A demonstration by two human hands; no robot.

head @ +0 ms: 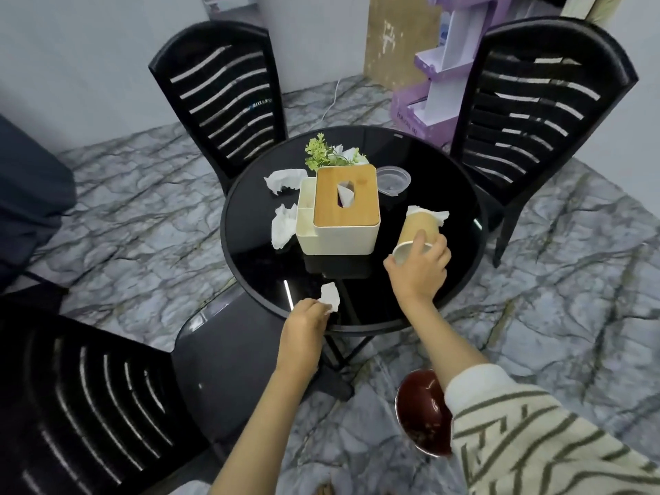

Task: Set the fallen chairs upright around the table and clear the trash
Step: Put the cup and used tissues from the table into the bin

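On the round black glass table (446, 276) a brown paper cup (416, 228) lies tilted, and my right hand (419, 271) grips it near its rim. A crumpled tissue (434, 214) lies at the cup's far end. My left hand (303, 323) pinches a small white tissue (330, 296) at the table's near edge. More crumpled tissues lie left of the tissue box: one (284, 180) further back, one (282, 228) nearer. A clear plastic lid (393, 180) sits behind the box. Three black slatted chairs stand upright: back left (221, 98), back right (535, 108), near left (93, 398).
A cream tissue box with a wooden lid (344, 205) stands mid-table, with a small green plant (323, 153) behind it. A dark red bin (423, 412) sits on the marble floor under my right arm. A purple cardboard stand (428, 91) and a white cable (332, 98) are at the back.
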